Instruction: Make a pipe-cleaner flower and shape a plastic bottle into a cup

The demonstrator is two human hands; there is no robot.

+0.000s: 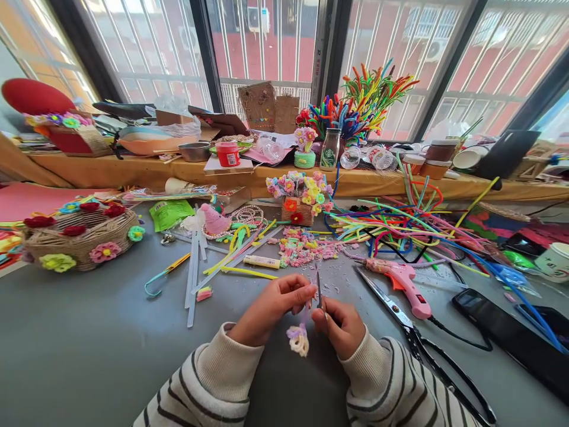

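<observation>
My left hand is closed in a pinch on the thin purple stem of a pipe-cleaner flower. The flower's looped purple and cream head hangs below my fingers. In my right hand is a pair of small scissors, their narrow dark blades pointing up beside the stem. My fingers hide the handles. Both hands are close together above the grey table. Just beyond them lies a heap of pink, yellow and green fuzzy clippings, with loose bits scattered nearer.
Right of my hands lie a pink glue gun, large scissors and a black phone. Glue sticks lie to the left, near a flowered twine basket. Loose pipe cleaners spread behind. A cluttered ledge runs below the windows.
</observation>
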